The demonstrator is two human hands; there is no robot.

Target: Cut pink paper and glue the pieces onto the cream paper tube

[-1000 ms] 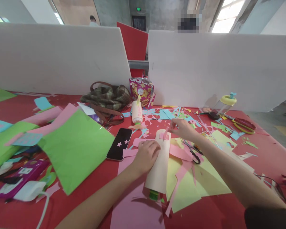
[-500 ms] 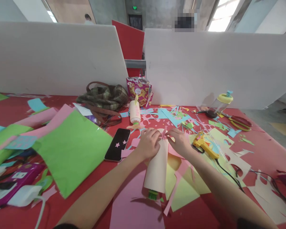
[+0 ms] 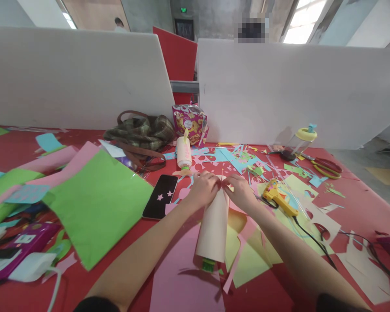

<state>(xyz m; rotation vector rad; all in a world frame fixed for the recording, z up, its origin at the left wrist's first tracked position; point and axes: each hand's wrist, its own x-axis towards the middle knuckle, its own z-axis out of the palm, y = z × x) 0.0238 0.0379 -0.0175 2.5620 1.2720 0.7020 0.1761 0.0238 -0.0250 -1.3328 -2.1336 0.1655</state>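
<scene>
A cream paper-wrapped cylinder (image 3: 212, 229) lies on the table with its green cap (image 3: 208, 264) facing me. At its far end, my left hand (image 3: 204, 188) and my right hand (image 3: 240, 190) meet, fingertips pinched on a small pink paper strip (image 3: 222, 174). Both hands are closed, and most of the strip is hidden by the fingers. Pink paper (image 3: 185, 277) lies under and left of the cylinder. Yellow paper sheets (image 3: 255, 255) and a long pink strip (image 3: 235, 264) are on its right.
A black phone (image 3: 159, 203) bearing pink stars lies left of my hands, beside a large green sheet (image 3: 100, 203). To the right are a yellow glue gun (image 3: 279, 200) with its cord, scissors (image 3: 326, 167) and a clear jar (image 3: 299, 143). Behind stands a smaller wrapped bottle (image 3: 183, 152).
My fingertips have drawn closer together over the pink strip, and my right hand has shifted slightly left. The strip now shows only as a thin sliver. The cylinder has stayed in place.
</scene>
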